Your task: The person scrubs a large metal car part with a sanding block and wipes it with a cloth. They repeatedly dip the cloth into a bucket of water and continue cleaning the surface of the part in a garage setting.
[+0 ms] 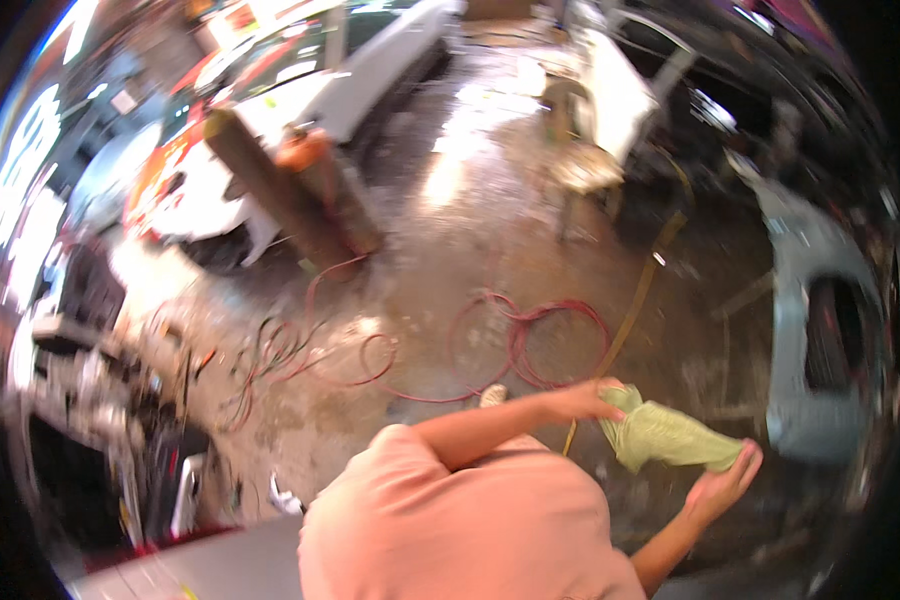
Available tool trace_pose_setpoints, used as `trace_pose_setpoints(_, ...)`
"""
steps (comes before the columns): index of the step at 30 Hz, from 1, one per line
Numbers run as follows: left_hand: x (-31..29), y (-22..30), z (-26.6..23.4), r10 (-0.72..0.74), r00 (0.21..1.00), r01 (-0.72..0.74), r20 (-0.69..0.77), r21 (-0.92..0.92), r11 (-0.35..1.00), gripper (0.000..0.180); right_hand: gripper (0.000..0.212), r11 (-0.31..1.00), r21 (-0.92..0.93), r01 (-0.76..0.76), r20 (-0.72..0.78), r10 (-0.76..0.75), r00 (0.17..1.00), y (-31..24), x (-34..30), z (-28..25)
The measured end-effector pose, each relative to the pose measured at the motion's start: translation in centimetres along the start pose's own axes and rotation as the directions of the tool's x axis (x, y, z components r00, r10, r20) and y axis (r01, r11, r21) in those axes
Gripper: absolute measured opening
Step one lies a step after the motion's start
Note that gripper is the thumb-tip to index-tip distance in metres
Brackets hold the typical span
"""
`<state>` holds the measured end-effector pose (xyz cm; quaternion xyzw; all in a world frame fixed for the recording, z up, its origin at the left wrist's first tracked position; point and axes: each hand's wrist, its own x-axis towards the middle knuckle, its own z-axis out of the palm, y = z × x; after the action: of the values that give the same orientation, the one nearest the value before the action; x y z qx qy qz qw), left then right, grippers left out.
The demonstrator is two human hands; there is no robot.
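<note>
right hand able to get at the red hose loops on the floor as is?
Probably not: the right hand and the left hand both grip the green cloth, and the red hose lies on the floor, apart from both.

Surface and material findings, workshop floor

You hold a pale green, soft matt cloth point(667, 436), creased, between your left hand point(587, 400) and right hand point(722, 486). Your salmon-pink shirt point(470, 530) is matt woven fabric. The grey concrete floor point(470, 230) looks rough and stained; the red rubbery hose point(530, 340) has a dull sheen.
</note>
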<state>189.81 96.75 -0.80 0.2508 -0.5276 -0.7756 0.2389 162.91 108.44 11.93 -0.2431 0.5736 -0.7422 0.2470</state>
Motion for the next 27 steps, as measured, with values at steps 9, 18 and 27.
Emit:
trace_pose_setpoints(9, -0.5, -9.8, -4.5, -0.241, 0.911, 0.407, -0.334, 0.632, 0.66, 0.047, 0.021, 0.865, -0.502, 0.018, 0.237, 0.118, 0.964, 3.1, -3.0, 2.4)
trace_pose_setpoints(18, 2.7, 0.2, 2.1, -0.329, 0.935, 0.336, 0.129, -0.032, 0.941, 0.065, 0.021, 0.94, -0.34, 0.013, 0.397, 0.131, 0.909, 5.2, -3.7, 3.7)
trace_pose_setpoints(27, 5.2, 5.0, -1.1, -0.388, 0.819, 0.269, 0.422, 0.315, 0.91, 0.066, 0.016, 0.987, -0.073, -0.142, -0.027, 0.14, 0.99, -0.8, -0.7, 1.7)
